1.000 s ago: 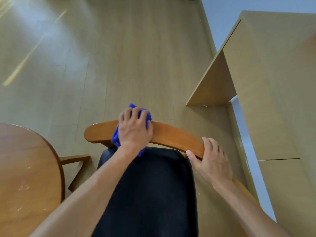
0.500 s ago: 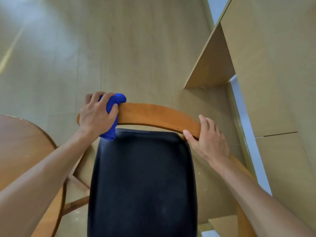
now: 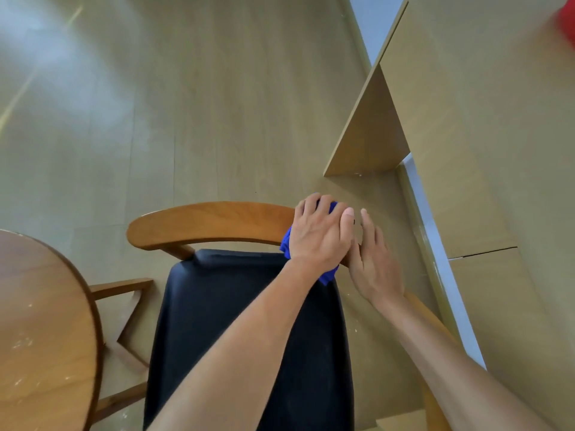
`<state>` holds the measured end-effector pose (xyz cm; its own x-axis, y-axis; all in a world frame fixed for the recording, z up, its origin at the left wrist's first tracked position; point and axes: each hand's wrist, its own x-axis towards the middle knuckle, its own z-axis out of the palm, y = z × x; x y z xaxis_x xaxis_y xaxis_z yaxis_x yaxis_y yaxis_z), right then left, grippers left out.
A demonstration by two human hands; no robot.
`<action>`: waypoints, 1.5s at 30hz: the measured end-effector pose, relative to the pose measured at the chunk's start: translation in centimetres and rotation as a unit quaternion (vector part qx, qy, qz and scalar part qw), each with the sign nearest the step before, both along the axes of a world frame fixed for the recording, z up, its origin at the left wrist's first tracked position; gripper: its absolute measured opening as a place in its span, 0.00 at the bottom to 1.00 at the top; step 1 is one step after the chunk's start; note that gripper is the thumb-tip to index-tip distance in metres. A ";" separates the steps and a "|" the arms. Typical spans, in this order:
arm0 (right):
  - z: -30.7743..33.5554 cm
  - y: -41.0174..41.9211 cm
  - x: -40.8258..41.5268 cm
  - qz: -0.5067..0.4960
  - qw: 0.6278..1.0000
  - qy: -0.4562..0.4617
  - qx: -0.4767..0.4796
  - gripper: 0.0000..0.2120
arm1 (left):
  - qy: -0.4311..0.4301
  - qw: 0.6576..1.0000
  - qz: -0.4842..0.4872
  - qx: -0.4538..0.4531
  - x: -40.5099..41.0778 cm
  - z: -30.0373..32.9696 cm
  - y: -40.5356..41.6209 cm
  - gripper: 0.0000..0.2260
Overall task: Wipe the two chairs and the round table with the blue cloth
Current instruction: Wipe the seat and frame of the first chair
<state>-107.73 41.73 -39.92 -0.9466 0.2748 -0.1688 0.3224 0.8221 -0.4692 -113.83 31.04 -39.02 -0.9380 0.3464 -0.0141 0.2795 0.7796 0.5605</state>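
Note:
Below me stands a chair with a curved wooden backrest (image 3: 214, 223) and a black padded seat (image 3: 217, 321). My left hand (image 3: 317, 234) presses the bunched blue cloth (image 3: 326, 275) onto the right part of the backrest. Only small bits of the cloth show around the fingers and under the wrist. My right hand (image 3: 373, 262) rests on the rail just right of it, fingers touching the left hand. The round wooden table (image 3: 40, 331) fills the lower left. No second chair is in view.
A light wooden cabinet or desk (image 3: 485, 150) stands close on the right, with an upright side panel (image 3: 370, 135). A blurred red thing (image 3: 567, 23) sits at the top right corner. Wooden table legs (image 3: 124, 306) show between table and chair. Pale wood floor lies beyond.
My left hand has slid the cloth from the left end of the backrest along the rail to its right part, up against my right hand. The right hand has stayed put.

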 end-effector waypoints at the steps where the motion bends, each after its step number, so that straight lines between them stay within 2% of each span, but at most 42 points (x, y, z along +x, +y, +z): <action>1: 0.2 0.1 0.1 -0.010 0.999 0.019 -0.024 0.36 | -0.028 0.999 -0.002 0.028 -0.3 0.3 -0.4 0.24; 4: 0.8 -0.3 0.2 -0.012 0.994 0.082 -0.076 0.36 | -0.159 0.975 -0.021 0.155 -1.3 1.9 -2.5 0.23; 5: 1.1 -1.0 -0.2 -0.009 0.991 0.096 -0.090 0.36 | -0.172 0.969 -0.027 0.172 -1.3 2.2 -3.6 0.22; 7: 1.5 -3.2 -2.1 0.000 0.996 0.064 -0.057 0.40 | -0.108 0.987 -0.019 0.120 -1.3 1.9 -6.7 0.24; 9: 1.7 -6.1 -4.7 -0.008 0.999 -0.024 0.030 0.41 | -0.025 0.999 0.039 -0.010 -1.9 0.5 -11.3 0.25; 10: 1.7 -7.6 -5.8 -0.018 0.998 -0.039 0.054 0.40 | -0.019 0.994 0.075 -0.077 -2.4 -0.4 -13.7 0.24; 13: 0.7 -11.5 -6.6 -0.021 0.994 0.030 0.101 0.30 | -0.028 0.972 0.105 -0.208 -3.1 -2.5 -17.8 0.24; 17: -0.6 -11.9 -5.1 0.062 0.980 0.144 0.119 0.22 | 0.017 0.968 0.113 -0.223 -3.1 -3.6 -17.6 0.24; 20: -0.4 -7.7 -3.0 0.081 0.972 0.175 0.134 0.18 | 0.032 0.969 0.103 -0.223 -3.2 -3.3 -17.9 0.26; 22: 0.1 -4.0 0.2 0.041 0.973 0.148 0.170 0.18 | 0.032 0.969 0.101 -0.223 -3.1 -3.1 -17.9 0.26; 24: 1.2 -0.5 4.4 0.014 0.969 0.082 0.231 0.22 | 0.034 0.969 0.102 -0.224 -3.0 -3.1 -17.7 0.26; 27: 3.7 3.0 10.2 0.022 0.951 -0.008 0.310 0.28 | 0.040 0.970 0.104 -0.216 -2.9 -2.8 -17.7 0.26; 29: 5.1 4.0 13.6 0.007 0.946 -0.017 0.325 0.27 | 0.040 0.970 0.103 -0.217 -2.8 -2.5 -17.7 0.26; 31: 5.8 4.6 16.9 -0.018 0.947 0.005 0.320 0.25 | 0.037 0.968 0.107 -0.226 -2.7 -2.3 -17.9 0.26; 34: 6.3 4.7 21.3 -0.040 0.947 0.064 0.311 0.17 | 0.023 0.966 0.101 -0.235 -2.5 -2.4 -18.2 0.24; 36: 7.0 4.5 23.0 -0.034 0.950 0.099 0.293 0.18 | 0.003 0.970 0.088 -0.229 -2.9 -2.3 -17.8 0.24; 40: 9.4 0.7 22.7 0.012 0.972 0.167 0.165 0.14 | 0.021 0.973 0.071 -0.218 -1.0 -2.2 -17.8 0.24; 43: 7.4 -3.8 21.1 0.098 0.987 0.127 0.032 0.16 | 0.110 0.978 -0.012 -0.176 4.9 -2.9 -17.2 0.25; 45: 4.0 -6.5 19.6 0.125 0.988 0.090 -0.023 0.22 | 0.114 0.980 -0.056 -0.151 9.7 -4.6 -17.3 0.25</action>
